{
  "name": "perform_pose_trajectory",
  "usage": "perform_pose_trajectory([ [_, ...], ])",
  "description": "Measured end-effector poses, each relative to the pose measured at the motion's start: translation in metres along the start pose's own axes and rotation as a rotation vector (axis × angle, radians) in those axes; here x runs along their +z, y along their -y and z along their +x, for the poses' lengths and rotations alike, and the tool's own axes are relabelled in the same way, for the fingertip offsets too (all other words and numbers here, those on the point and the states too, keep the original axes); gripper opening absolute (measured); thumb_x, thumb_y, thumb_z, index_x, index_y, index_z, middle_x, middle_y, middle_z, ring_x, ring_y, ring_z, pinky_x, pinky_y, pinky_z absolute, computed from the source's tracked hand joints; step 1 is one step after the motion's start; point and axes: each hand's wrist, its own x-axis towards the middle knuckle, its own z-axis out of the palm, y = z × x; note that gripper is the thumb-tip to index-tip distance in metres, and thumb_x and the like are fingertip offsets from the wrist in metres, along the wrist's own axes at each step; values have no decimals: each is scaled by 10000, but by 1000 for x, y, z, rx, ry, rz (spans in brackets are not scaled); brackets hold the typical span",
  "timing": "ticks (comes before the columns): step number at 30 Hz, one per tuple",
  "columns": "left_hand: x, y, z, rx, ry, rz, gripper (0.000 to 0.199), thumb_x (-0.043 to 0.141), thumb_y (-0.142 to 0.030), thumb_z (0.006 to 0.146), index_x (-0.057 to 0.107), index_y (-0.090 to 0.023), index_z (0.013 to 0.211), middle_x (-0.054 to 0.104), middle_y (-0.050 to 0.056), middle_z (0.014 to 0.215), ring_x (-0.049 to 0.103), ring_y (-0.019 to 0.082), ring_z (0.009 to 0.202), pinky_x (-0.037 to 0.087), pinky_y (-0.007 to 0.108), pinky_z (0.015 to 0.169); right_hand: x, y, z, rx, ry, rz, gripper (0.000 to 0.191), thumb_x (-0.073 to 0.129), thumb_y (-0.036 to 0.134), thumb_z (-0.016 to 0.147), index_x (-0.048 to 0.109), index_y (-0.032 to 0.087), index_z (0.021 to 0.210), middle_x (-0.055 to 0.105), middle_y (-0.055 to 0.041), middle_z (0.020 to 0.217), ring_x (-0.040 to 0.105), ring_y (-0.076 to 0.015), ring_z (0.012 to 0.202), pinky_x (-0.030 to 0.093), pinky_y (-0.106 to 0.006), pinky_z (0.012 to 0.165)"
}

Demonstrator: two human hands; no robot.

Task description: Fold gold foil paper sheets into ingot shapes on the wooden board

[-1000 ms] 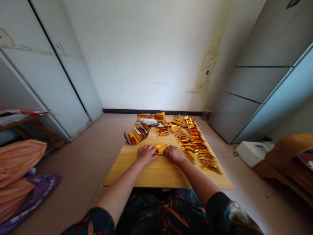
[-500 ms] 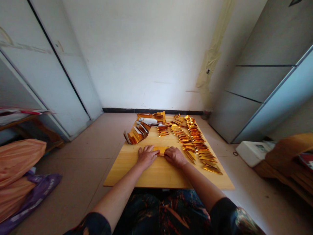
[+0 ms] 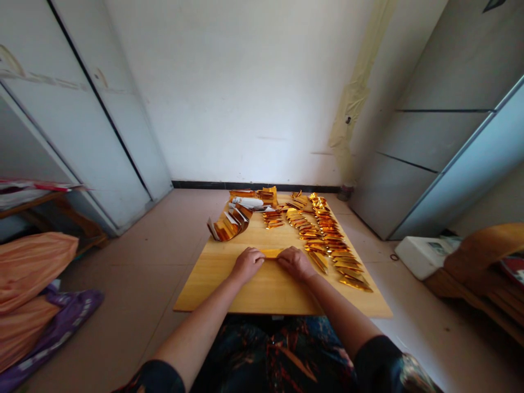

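Head view: small room, white wall [image 3: 245, 98] ahead with a black skirting strip [image 3: 254, 185] and a peeling yellowed patch [image 3: 356, 93] in the corner. Pale sliding wardrobe doors [image 3: 110, 109] on the left, grey metal cabinet [image 3: 434, 153] on the right. Tiled floor [image 3: 123, 256] below. Orange bag [image 3: 33, 278] and purple bag [image 3: 69, 316] at far left, white box [image 3: 421, 256] and a wooden seat [image 3: 478, 273] at far right.

Wooden board [image 3: 221, 297] lies flat on the floor, in front of the person's dark patterned clothes [image 3: 270, 355]. Curved stack of gold foil sheets [image 3: 227, 226] sits at its far left, beside a white roll [image 3: 246, 202]. Rows of folded gold foil pieces [image 3: 327, 240] run along its right side, far end to near corner.

Gold foil strip [image 3: 270, 253] lies flat on the board, narrow, between the hands and partly under them. Left hand [image 3: 246, 266] is on the strip's left end, right hand [image 3: 295, 263] on its right end. Both hands sit close together, well short of the rows. Fingers [image 3: 258, 257] on both hands are curled down, narrow, on the foil. Pinching or just pressing: cannot tell.
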Motion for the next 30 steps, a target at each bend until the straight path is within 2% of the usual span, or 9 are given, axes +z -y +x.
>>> perform_pose_trajectory([
  [4,0,-1,12,-217,34,-45,235,529,-170,810,712,-200,954,713,34,988,626,161,937,459,262,869,-2,2,9,258,20,87,231,487,249,884,670,225,1023,706,-26,979,623,-157,890,428,-226,765],
  [7,-1,-7,16,-315,56,-41,261,513,-197,825,696,-221,1010,710,20,1031,629,156,956,459,244,853,1,5,15,430,-23,84,285,499,293,881,602,225,1138,696,-34,1046,636,-169,928,433,-231,754],
  [9,-2,-11,16,-354,46,-32,280,504,-196,830,678,-232,1046,706,13,1051,628,151,958,457,233,834,4,8,18,491,-25,52,296,497,320,883,576,222,1151,698,-41,1039,642,-175,921,431,-237,738],
  [16,-2,-25,17,-444,39,130,321,492,-214,835,600,-234,1138,694,40,1061,625,169,949,452,250,782,10,18,25,560,-10,-102,290,466,290,890,542,181,1148,689,-86,1028,641,-185,915,417,-255,760],
  [20,2,-32,18,-429,58,261,348,497,-215,840,557,-239,1182,681,60,1046,611,180,951,446,272,789,13,21,25,540,-19,-148,281,464,288,892,537,170,1137,679,-94,1035,634,-187,926,411,-259,776],
  [27,4,-31,11,-324,39,393,218,477,-255,848,635,-223,994,643,66,970,552,210,957,422,310,785,15,19,25,524,-8,-188,257,479,266,881,536,173,1114,667,-88,1029,622,-182,925,405,-255,770],
  [30,3,-30,9,-316,40,388,227,460,-274,863,645,-233,987,623,69,962,530,217,954,406,324,783,16,19,24,527,-17,-183,254,477,253,876,543,172,1108,660,-78,1007,614,-179,907,401,-257,762],
])
